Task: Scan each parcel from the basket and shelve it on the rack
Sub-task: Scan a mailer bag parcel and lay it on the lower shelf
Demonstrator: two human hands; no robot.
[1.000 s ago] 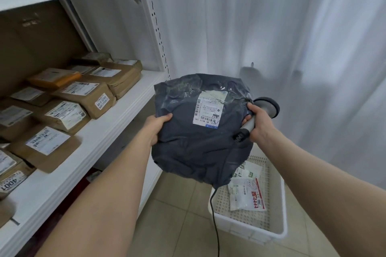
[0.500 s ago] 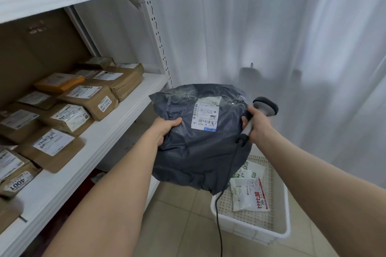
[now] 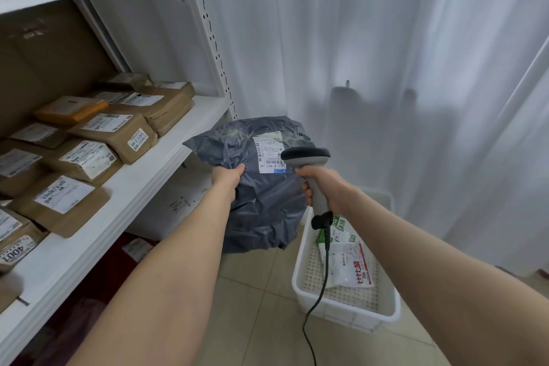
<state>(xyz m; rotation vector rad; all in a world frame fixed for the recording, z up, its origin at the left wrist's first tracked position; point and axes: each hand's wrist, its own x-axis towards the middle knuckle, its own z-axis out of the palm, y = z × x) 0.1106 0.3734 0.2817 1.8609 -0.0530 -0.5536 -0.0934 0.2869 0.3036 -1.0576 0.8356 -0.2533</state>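
Left hand [image 3: 227, 180]: grey parcel [image 3: 267, 205] is gripped.
Right hand [image 3: 322, 187]: scanner [image 3: 306, 154] is clasped.
Label [image 3: 269, 154]: best kept flat between the hands, faced toward scanner.

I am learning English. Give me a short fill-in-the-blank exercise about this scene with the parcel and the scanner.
The left hand grips a ___ parcel. The right hand holds a scanner with a ___ cable. The basket is ___ in colour. The rack holds mostly ___ parcels.
Missing words: grey, black, white, brown.
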